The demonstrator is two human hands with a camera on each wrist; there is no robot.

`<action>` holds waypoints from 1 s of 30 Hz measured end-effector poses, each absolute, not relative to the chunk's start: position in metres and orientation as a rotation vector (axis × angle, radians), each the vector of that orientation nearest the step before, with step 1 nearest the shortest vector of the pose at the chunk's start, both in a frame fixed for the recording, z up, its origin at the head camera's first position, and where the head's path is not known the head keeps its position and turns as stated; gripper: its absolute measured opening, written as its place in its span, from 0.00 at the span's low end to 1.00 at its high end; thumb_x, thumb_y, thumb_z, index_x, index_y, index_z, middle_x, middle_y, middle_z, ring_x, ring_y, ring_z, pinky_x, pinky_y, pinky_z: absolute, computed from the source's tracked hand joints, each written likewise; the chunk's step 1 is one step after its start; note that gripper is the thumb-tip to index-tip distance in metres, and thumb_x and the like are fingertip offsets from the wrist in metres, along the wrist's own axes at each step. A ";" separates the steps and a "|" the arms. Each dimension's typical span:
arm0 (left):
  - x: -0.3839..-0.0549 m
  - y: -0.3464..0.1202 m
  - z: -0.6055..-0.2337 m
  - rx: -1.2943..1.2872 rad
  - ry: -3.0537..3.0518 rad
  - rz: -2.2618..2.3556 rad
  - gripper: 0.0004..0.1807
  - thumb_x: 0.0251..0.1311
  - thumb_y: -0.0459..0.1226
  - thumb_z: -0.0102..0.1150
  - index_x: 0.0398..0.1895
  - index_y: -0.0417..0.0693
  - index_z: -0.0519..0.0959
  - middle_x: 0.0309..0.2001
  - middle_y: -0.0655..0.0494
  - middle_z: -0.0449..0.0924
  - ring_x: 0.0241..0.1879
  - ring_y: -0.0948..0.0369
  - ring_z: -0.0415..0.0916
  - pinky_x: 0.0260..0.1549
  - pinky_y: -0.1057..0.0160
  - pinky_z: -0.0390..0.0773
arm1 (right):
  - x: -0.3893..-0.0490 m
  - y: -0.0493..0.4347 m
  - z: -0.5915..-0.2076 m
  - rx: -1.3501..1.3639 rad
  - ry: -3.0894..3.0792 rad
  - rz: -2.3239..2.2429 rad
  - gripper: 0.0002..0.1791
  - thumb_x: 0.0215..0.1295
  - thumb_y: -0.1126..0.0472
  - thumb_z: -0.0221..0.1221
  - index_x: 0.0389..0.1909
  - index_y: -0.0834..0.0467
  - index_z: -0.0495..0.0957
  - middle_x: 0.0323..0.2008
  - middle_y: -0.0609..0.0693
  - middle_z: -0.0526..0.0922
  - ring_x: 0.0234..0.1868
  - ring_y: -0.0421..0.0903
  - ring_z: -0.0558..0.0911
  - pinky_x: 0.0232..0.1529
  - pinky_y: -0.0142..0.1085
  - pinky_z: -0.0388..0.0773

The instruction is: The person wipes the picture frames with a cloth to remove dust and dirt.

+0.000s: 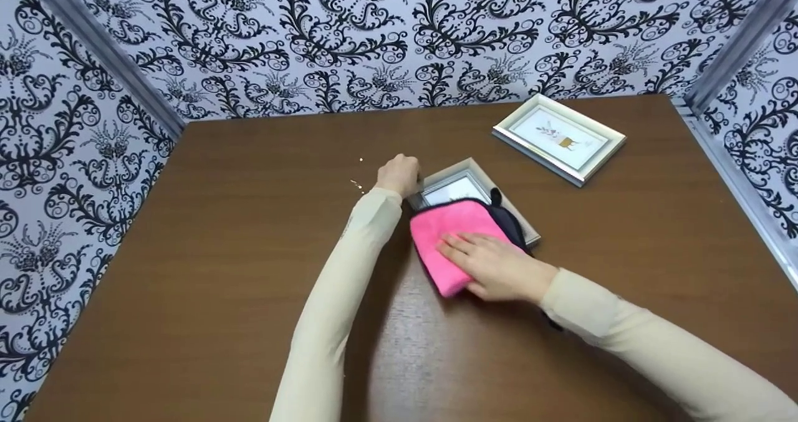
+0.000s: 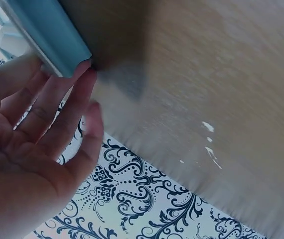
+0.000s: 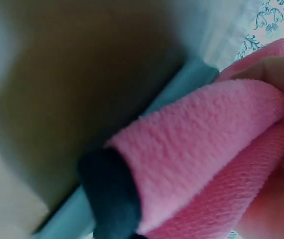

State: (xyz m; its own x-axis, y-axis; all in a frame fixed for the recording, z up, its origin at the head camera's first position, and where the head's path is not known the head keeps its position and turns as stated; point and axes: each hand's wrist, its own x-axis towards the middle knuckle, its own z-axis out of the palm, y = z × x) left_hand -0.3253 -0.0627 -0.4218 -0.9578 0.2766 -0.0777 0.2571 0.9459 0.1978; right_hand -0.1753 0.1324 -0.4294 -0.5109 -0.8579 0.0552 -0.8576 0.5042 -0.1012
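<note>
My left hand (image 1: 399, 174) holds the left corner of a light silvery picture frame (image 1: 485, 177). In the left wrist view, thumb and fingers take the frame's edge (image 2: 57, 32) between them. A pink fleecy cloth with dark edging (image 1: 446, 219) covers the near part of the frame, leaving its far part and some of the picture showing. My right hand (image 1: 495, 266) lies over the cloth, fingers pressing it down. Up close in the right wrist view, the folded cloth (image 3: 192, 144) is gathered between thumb and fingers against the frame's side.
A second framed picture (image 1: 561, 136), with an animal drawing, lies at the back right of the brown table (image 1: 249, 254). Small bright specks (image 1: 358, 185) show on the tabletop left of my left hand. Patterned walls (image 1: 349, 42) enclose the back and sides.
</note>
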 end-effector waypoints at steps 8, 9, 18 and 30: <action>-0.331 -0.066 -0.411 0.369 2.879 0.277 0.10 0.55 0.33 0.61 0.40 0.42 0.84 0.51 0.41 0.79 0.50 0.46 0.77 0.45 0.48 0.78 | -0.215 0.101 -0.416 -1.282 2.659 -0.184 0.39 0.58 0.60 0.62 0.69 0.67 0.60 0.68 0.65 0.62 0.68 0.59 0.62 0.65 0.50 0.62; -0.332 -0.066 -0.411 0.362 2.876 0.275 0.10 0.55 0.33 0.61 0.40 0.42 0.85 0.51 0.41 0.79 0.50 0.46 0.77 0.45 0.48 0.78 | -0.219 0.099 -0.415 -1.261 2.655 -0.181 0.40 0.57 0.60 0.62 0.70 0.67 0.60 0.68 0.64 0.62 0.69 0.58 0.62 0.65 0.49 0.62; -0.333 -0.062 -0.406 0.356 2.882 0.236 0.09 0.56 0.32 0.60 0.39 0.42 0.84 0.53 0.41 0.78 0.50 0.47 0.77 0.46 0.49 0.78 | -0.215 0.114 -0.418 -1.425 2.652 -0.290 0.34 0.54 0.71 0.61 0.65 0.66 0.67 0.65 0.63 0.67 0.67 0.56 0.66 0.65 0.47 0.63; -0.331 -0.063 -0.407 0.371 2.907 0.272 0.08 0.54 0.32 0.64 0.37 0.40 0.85 0.48 0.43 0.81 0.46 0.48 0.79 0.43 0.48 0.79 | -0.161 0.169 -0.406 -1.644 2.501 -0.257 0.31 0.51 0.78 0.53 0.60 0.63 0.74 0.60 0.58 0.75 0.62 0.57 0.72 0.62 0.49 0.66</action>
